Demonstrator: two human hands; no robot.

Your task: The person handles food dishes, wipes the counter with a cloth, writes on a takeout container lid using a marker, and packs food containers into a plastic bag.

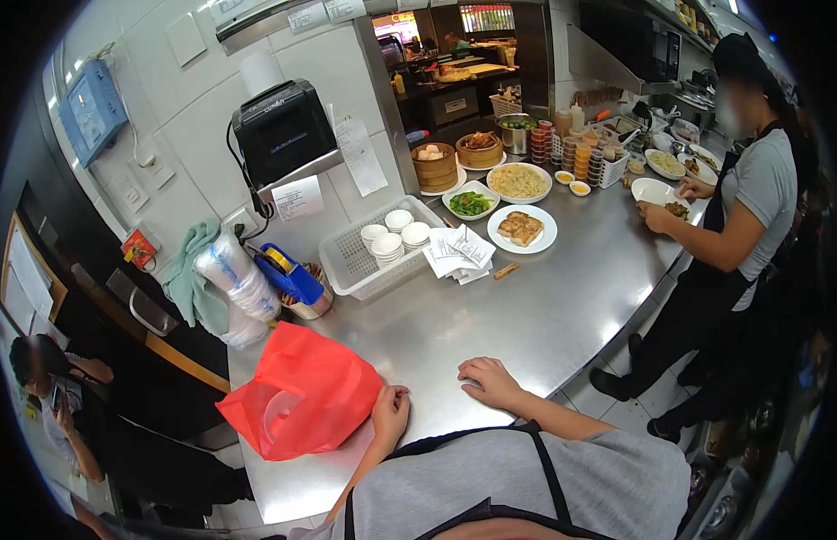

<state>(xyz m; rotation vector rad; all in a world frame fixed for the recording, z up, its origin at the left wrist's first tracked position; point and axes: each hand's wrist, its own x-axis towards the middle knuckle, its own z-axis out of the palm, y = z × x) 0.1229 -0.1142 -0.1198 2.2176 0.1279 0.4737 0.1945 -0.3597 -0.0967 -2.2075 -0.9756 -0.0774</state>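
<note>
A red bag (315,382) lies on the near left of the steel counter, with a pale round container (279,412) partly showing at its opening. My left hand (390,413) is at the bag's right edge, its fingers curled and closed at the red material. Part of that grip is hidden. To the right, my right hand (490,382) rests on the bare counter (526,315), fingers loosely stretched out and holding nothing.
Behind are a white crate (360,286) of small bowls, paper slips (459,250), plated food (521,229) and steamer baskets (434,168). Wrapped rolls (247,290) and a blue tape dispenser (292,272) stand left. A co-worker (742,189) handles a plate at right; another person (72,414) stands left.
</note>
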